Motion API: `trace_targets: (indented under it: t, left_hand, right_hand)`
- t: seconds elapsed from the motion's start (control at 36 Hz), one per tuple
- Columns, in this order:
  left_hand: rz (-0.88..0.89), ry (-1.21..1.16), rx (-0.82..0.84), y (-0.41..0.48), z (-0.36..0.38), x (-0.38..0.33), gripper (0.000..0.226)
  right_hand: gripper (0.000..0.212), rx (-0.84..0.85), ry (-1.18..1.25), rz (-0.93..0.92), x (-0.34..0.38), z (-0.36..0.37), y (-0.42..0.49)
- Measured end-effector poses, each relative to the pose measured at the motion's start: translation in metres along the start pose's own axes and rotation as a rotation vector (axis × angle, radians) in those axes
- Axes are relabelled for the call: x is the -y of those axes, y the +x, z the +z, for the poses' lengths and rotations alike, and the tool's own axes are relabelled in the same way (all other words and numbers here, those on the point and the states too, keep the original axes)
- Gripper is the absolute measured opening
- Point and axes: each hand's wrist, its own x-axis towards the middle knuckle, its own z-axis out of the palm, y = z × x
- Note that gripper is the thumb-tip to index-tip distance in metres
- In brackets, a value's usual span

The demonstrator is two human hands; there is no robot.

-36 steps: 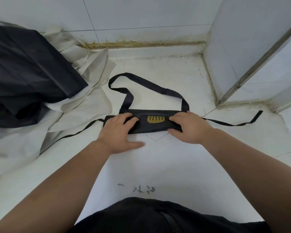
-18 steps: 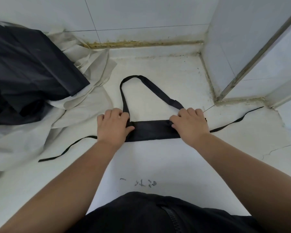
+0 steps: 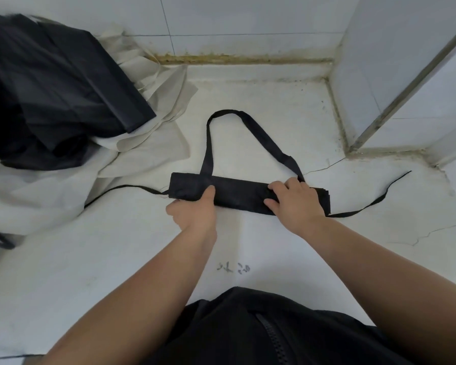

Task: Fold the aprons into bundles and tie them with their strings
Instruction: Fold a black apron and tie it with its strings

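Observation:
A black apron (image 3: 237,193) lies on the white floor, folded into a long narrow strip. Its neck loop (image 3: 250,122) arcs away from me. One thin tie string (image 3: 127,188) trails off to the left and the other tie string (image 3: 366,206) runs off to the right. My left hand (image 3: 195,214) holds the strip's near edge around the middle, thumb on top. My right hand (image 3: 295,204) grips the right part, fingers curled over the top and thumb at the near edge.
A heap of black aprons (image 3: 50,96) sits on a crumpled off-white cloth (image 3: 148,154) at the left. A tiled wall runs along the back, and a wall corner with a metal strip (image 3: 379,101) juts in at the right. The floor shows cracks.
My left hand has slid off the strip's left end to its near edge, baring that end. My right hand has shifted right. The neck loop has stood up narrower.

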Motion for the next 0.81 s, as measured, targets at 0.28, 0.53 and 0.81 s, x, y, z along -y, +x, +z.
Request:
trace_targets:
  t: [0.28,0.53,0.81]
  left_hand:
    - [0.581,0.316,0.045,0.022,-0.002,0.003,0.023]
    - [1.007,0.789,0.034,0.026,-0.001,0.012,0.038]
    - [1.392,1.742,0.117,0.015,0.006,-0.003,0.049]
  right_hand:
    - [0.042,0.0,0.024,0.001,0.003,-0.001,0.007]
    - [0.043,-0.017,0.039,0.0,0.003,0.001,0.01]
    - [0.043,-0.065,0.072,0.016,0.007,0.004,0.006]
